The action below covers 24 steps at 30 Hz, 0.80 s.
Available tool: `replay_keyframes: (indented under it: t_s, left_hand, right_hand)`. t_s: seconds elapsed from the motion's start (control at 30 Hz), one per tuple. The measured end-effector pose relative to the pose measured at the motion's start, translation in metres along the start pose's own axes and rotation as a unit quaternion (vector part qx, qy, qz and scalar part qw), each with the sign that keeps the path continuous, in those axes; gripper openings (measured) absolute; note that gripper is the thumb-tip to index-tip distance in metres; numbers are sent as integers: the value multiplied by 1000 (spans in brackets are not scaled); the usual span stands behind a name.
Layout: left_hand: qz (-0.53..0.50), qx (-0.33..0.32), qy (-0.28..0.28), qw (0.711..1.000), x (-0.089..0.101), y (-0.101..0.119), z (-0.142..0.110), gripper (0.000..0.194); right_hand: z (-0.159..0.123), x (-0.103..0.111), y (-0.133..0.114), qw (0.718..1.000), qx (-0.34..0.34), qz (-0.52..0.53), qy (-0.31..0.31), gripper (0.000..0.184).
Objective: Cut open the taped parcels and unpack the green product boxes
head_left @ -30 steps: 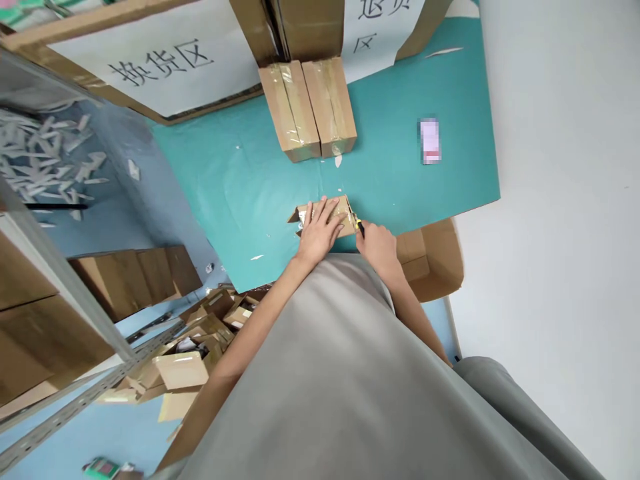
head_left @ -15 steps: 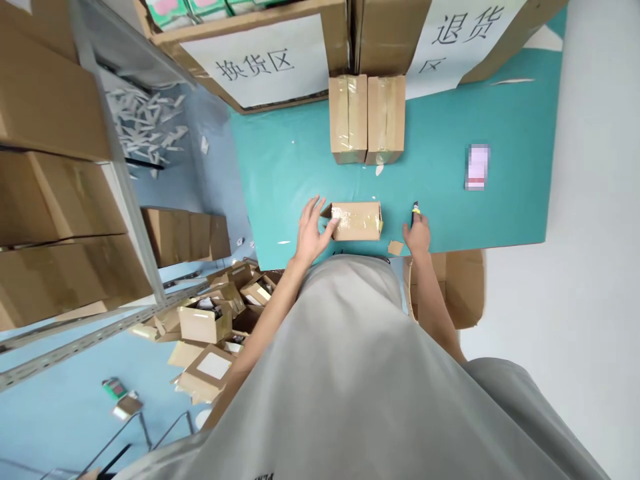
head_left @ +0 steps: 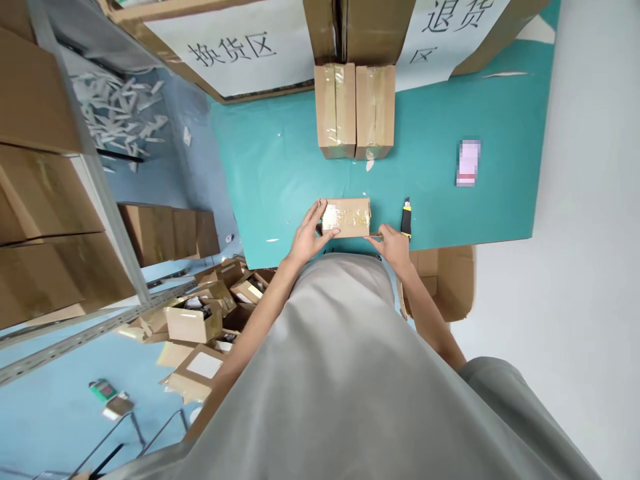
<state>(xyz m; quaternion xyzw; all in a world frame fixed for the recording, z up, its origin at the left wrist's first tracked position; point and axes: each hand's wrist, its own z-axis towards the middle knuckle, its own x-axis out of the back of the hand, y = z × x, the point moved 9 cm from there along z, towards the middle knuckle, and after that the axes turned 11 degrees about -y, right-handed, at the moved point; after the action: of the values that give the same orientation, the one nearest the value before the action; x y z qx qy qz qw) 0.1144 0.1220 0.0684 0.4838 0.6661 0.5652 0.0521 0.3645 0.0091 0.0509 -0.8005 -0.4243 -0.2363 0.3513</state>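
Note:
A small taped cardboard box (head_left: 346,218) lies on the green-topped table near its front edge. My left hand (head_left: 309,233) is closed around the box's left end, fingers over the back and thumb along the front. At the right end, my right hand (head_left: 393,245) pinches a thin brown piece of cardboard (head_left: 372,236); I cannot tell whether it is a flap of the box or a loose scrap. Just beyond the right hand lies a black and yellow utility knife (head_left: 406,218), blade end pointing away from me.
Two taped boxes (head_left: 335,110) stand side by side before large cartons with paper signs (head_left: 235,50). A pink blurred item (head_left: 468,163) lies on the table (head_left: 505,207) at right. An open carton (head_left: 453,283) stands below the front edge; opened boxes (head_left: 195,320) are piled at lower left.
My right hand has let go of the utility knife, which now lies on the table, and moved left to the box's right end. My left hand has closed onto the box's left end.

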Motion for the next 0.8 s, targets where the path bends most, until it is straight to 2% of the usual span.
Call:
replay_keyframes:
  t_s: [0.1,0.2,0.27,0.33,0.4,0.47,0.53,0.6,0.73,0.8]
  left_hand:
    - [-47,5,11,999,-2,-2,2,106]
    - [-146,37,39,988,-3,-13,3,120]
    - [-218,66,61,972,-3,-25,5,120]
    - [-283,105,83,950,-3,-42,8,103]
    - [-336,169,103,921,-4,-65,11,85]
    - [-368,253,101,889,-11,-89,12,82]
    - [-379,324,77,863,-22,-104,13,85]
    - [-397,349,35,848,-38,-106,17,87]
    - [-477,317,-54,818,-72,-80,30,77]
    - [-501,298,-67,810,-78,-67,34,70]
  right_hand:
    - [-7,3,2,995,11,95,40,55]
    - [-5,10,-11,976,47,204,63,83]
    - [0,14,-24,972,47,223,57,96]
    - [8,19,-35,977,29,203,51,98]
    - [15,24,-43,982,22,179,51,89]
    - [21,30,-43,982,36,177,59,80]
    - [24,34,-33,976,52,201,70,75]
    - [24,36,-14,966,58,242,71,75]
    - [18,40,28,945,34,321,56,88]
    - [15,47,41,940,34,333,70,87]
